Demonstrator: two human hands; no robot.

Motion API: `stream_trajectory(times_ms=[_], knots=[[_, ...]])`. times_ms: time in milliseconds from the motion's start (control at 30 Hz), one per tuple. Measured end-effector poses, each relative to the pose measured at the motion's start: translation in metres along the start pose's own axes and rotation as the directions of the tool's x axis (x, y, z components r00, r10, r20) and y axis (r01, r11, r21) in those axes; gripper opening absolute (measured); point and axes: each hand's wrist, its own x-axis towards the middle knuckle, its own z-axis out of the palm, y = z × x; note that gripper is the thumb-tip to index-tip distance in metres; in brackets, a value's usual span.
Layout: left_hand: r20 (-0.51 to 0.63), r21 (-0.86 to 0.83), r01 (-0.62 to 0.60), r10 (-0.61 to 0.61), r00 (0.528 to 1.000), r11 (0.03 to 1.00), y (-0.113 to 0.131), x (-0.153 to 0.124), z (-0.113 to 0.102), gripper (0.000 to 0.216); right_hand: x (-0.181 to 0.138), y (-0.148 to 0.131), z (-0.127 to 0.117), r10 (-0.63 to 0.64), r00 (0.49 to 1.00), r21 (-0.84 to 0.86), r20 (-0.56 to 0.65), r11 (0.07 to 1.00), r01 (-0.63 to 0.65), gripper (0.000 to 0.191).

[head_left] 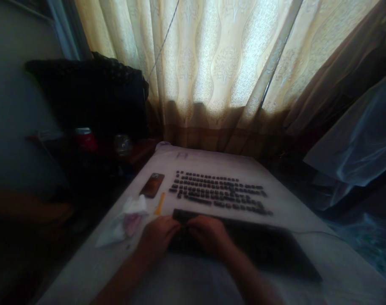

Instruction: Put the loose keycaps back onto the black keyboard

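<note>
A black keyboard (263, 250), its keycaps apparently off, lies across the near part of the table. At its left end is my left hand (158, 235), fingers bent and pressed together. My right hand (210, 233) rests over the keyboard's upper left part, its fingers curled toward the left hand. Whatever the fingertips hold is too dark and small to make out. Loose black keycaps (212, 186) lie in rows behind the keyboard, laid out like a keyboard. To their left is a yellow-orange tool (159, 204) with a widened end.
A phone (152, 185) lies at the table's left side. Nearer stands a crumpled white plastic bag (117, 226) with something pink in it. A cable (320, 232) runs off right. Left of the table are a dark screen (94, 97), a red can (86, 140) and a glass jar (123, 145).
</note>
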Motion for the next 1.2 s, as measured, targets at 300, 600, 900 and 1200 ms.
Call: stream_trajectory(times_ms=[300, 600, 900, 1200], knots=[[-0.117, 0.307, 0.455, -0.441, 0.89, 0.836, -0.047, 0.009, -0.04, 0.032, -0.017, 0.046, 0.012, -0.012, 0.912, -0.124, -0.411, 0.991, -0.043, 0.032], [0.03, 0.436, 0.504, -0.572, 0.82, 0.745, -0.042, 0.01, -0.033, 0.03, -0.035, 0.054, 0.016, 0.012, 0.926, -0.115, -0.378, 0.992, -0.06, 0.032], [0.077, 0.418, 0.384, -0.453, 0.888, 0.823, -0.029, 0.002, -0.044, 0.027, 0.0, 0.028, 0.007, 0.063, 0.991, -0.166, -0.12, 0.983, -0.082, 0.03], [0.141, 0.289, 0.094, -0.14, 0.98, 0.953, -0.031, 0.018, -0.016, 0.022, 0.04, 0.01, 0.024, 0.034, 0.999, -0.222, 0.014, 0.975, -0.03, 0.037]])
